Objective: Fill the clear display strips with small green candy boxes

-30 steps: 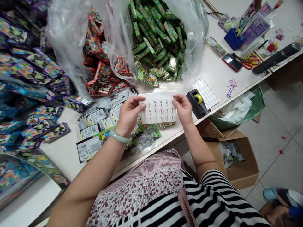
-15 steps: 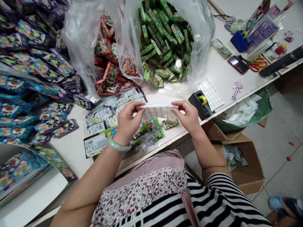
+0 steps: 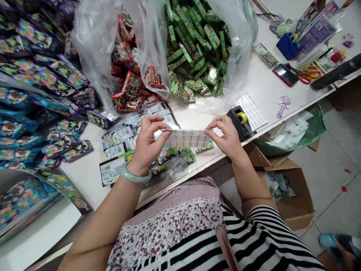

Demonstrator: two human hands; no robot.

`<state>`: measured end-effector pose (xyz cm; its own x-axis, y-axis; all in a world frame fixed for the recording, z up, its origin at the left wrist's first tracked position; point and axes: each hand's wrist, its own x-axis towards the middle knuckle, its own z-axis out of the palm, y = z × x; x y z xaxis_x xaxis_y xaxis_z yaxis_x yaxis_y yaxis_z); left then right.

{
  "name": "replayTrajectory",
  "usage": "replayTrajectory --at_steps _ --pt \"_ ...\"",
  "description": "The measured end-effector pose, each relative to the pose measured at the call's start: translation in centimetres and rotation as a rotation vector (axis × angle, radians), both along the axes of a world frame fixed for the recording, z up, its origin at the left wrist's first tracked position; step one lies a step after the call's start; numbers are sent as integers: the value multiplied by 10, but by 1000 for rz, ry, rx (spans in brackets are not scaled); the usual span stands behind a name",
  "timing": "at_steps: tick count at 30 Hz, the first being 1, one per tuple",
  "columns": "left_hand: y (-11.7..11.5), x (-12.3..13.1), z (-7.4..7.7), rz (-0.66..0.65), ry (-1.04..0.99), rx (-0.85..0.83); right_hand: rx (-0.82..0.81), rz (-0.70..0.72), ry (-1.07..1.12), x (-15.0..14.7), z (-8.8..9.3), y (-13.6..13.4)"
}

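Note:
A pale sticker sheet (image 3: 187, 138) with rows of round printed stickers is stretched level above the table. My left hand (image 3: 150, 142), with a jade-coloured bangle at the wrist, pinches its left end. Thumb and fingers of my right hand (image 3: 226, 136) pinch the right end. Below the sheet lie flat printed packets (image 3: 114, 174), green and black with clear parts, overlapping in a spread pile. A small green candy box (image 3: 204, 148) is partly hidden behind the sheet, near my right hand. Just right of that hand stands a black tape dispenser (image 3: 238, 122) with a yellow core.
Plastic bags hold red boxes (image 3: 131, 88) and green boxes (image 3: 194, 41). Purple boxes (image 3: 39, 41) and blue boxes (image 3: 17, 126) heap up at left. Another sticker sheet (image 3: 252, 111), a phone (image 3: 285, 74) and scissors (image 3: 310, 75) lie rightward. A cardboard box (image 3: 300, 203) stands below the table edge.
The sheet has tilted, so its rows of round stickers now face me more fully. My left hand has shifted slightly left. Both hands keep their pinch on the sheet.

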<state>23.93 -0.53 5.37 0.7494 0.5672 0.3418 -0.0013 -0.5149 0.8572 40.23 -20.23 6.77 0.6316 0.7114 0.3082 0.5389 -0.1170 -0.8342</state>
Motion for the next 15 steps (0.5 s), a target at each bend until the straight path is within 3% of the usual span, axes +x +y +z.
replayTrajectory --at_steps 3,7,10,15 --pt "-3 1 -4 -77 -51 -354 136 61 261 -5 -6 6" --pt "-12 0 -1 -30 -67 -676 230 46 516 -17 -11 16" --pt "-16 0 3 -44 -52 -741 258 -9 504 -23 -11 18" --pt "-18 1 6 91 -99 -673 230 -25 303 -24 -6 16"
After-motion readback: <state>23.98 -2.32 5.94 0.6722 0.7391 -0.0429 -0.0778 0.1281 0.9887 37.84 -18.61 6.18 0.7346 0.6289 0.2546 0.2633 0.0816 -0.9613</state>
